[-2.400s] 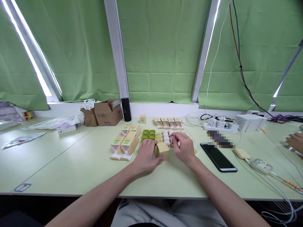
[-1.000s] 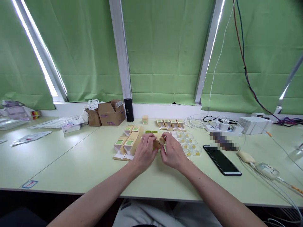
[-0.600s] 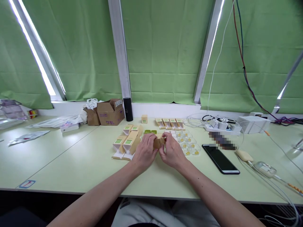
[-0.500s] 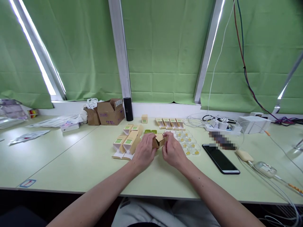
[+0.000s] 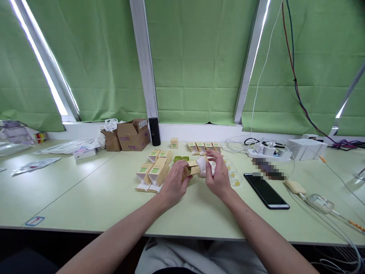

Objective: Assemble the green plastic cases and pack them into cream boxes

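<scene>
My left hand (image 5: 176,178) is closed around a small kraft cardboard box (image 5: 194,169), which is held just above the table. The box's end is open to the right, and its white-lined flap (image 5: 201,166) sticks out. My right hand (image 5: 219,173) is at that flap, thumb and fingers apart; whether they touch it is hard to tell. Left of my left hand stand several kraft boxes with green labels (image 5: 158,171), their white-lined flaps folded out at the near end. Green pieces (image 5: 181,158) lie behind my left hand. Clear plastic cups with yellow contents (image 5: 236,182) sit partly hidden behind my right hand.
At the back are a row of open kraft boxes (image 5: 200,147), one single box (image 5: 174,143), a black cylinder (image 5: 154,131) and a brown carton (image 5: 133,136). To the right lie a phone (image 5: 266,191), a power strip (image 5: 268,153) and cables.
My right hand has moved right and its fingers have spread. The box end between my hands has come open, showing the white inside of its flap. My left hand has stayed nearly still.
</scene>
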`<state>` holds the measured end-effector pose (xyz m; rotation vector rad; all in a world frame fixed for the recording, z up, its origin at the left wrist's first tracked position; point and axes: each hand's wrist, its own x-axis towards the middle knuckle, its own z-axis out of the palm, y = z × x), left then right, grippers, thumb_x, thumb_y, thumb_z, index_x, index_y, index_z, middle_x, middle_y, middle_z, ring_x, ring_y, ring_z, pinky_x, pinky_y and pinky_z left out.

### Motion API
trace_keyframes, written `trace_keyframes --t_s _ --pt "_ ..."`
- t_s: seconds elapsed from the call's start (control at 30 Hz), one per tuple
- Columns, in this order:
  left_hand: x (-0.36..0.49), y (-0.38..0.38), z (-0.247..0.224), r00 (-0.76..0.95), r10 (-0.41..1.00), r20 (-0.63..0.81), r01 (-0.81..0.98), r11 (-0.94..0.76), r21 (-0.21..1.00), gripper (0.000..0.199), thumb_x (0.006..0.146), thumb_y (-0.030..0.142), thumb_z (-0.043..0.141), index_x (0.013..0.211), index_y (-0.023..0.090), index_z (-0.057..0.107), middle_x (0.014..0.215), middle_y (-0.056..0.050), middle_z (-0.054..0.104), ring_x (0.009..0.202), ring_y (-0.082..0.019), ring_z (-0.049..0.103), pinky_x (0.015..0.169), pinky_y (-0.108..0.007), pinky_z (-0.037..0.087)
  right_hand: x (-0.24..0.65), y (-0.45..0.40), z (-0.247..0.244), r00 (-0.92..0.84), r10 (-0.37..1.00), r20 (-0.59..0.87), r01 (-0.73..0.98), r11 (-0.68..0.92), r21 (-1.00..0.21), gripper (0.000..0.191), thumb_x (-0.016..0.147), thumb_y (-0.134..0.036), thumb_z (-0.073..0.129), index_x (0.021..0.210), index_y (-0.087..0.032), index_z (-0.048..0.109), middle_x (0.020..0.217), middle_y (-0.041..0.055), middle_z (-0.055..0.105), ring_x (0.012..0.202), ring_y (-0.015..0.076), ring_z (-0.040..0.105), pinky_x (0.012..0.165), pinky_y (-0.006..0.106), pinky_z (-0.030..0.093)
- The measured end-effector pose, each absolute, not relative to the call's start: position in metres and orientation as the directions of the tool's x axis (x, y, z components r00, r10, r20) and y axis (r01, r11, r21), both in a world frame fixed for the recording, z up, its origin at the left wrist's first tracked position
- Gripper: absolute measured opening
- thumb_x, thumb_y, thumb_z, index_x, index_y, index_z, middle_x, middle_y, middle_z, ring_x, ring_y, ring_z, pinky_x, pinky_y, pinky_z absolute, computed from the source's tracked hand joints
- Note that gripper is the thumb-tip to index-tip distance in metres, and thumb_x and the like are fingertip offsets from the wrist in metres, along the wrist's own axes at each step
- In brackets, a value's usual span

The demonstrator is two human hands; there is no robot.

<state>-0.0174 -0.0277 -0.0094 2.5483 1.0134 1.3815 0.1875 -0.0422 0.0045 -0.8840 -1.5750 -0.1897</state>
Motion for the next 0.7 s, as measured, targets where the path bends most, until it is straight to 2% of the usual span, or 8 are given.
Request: trace_keyframes --t_s 0.17,0.37,0.57,0.7 --pt "-0.017 -0.03 -0.006 0.386 0.589 0.71 0.511 -0.777 0.368 0.046 0.097 0.016 0.057 0.141 0.026 0.048 0.138 -0.013 0.06 0.135 -0.03 0.056 0.113 -0.055 0.051 0.196 -0.037 0.007 0.033 0.323 0.946 0.664 0.7 -0.262 0.036 0.094 -0.006 0.043 0.124 -0.024 0.053 0.131 0.0152 0.063 0.129 0.0297 0.061 0.107 0.056 0.054" --pt "-0.016 -0.03 -0.007 0.404 0.608 0.683 0.503 -0.772 0.39 0.063 0.099 0.016 0.054 0.158 0.028 0.036 0.147 -0.014 0.054 0.143 -0.03 0.051 0.119 -0.054 0.047 0.2 -0.031 0.002 -0.088 0.311 0.946 0.675 0.717 -0.173 0.052 0.084 0.003 0.038 0.124 -0.024 0.059 0.124 0.013 0.067 0.123 0.0267 0.064 0.103 0.05 0.057" --pt "-0.017 -0.028 -0.01 0.386 0.633 0.671 0.518 -0.75 0.411 0.067 0.097 0.014 0.054 0.159 0.026 0.034 0.149 -0.015 0.053 0.144 -0.03 0.05 0.12 -0.054 0.046 0.199 -0.032 -0.001 -0.104 0.389 0.915 0.683 0.697 -0.219 0.051 0.082 0.001 0.04 0.122 -0.023 0.061 0.108 0.0106 0.072 0.105 0.0257 0.069 0.083 0.041 0.06" --pt "-0.017 -0.029 -0.01 0.383 0.621 0.683 0.51 -0.759 0.405 0.065 0.094 0.013 0.055 0.156 0.024 0.037 0.146 -0.016 0.055 0.143 -0.031 0.052 0.12 -0.054 0.046 0.195 -0.038 0.002 -0.163 0.41 0.898 0.665 0.718 -0.207 0.041 0.088 -0.002 0.045 0.119 -0.023 0.061 0.106 0.0098 0.074 0.099 0.0258 0.068 0.081 0.04 0.056"
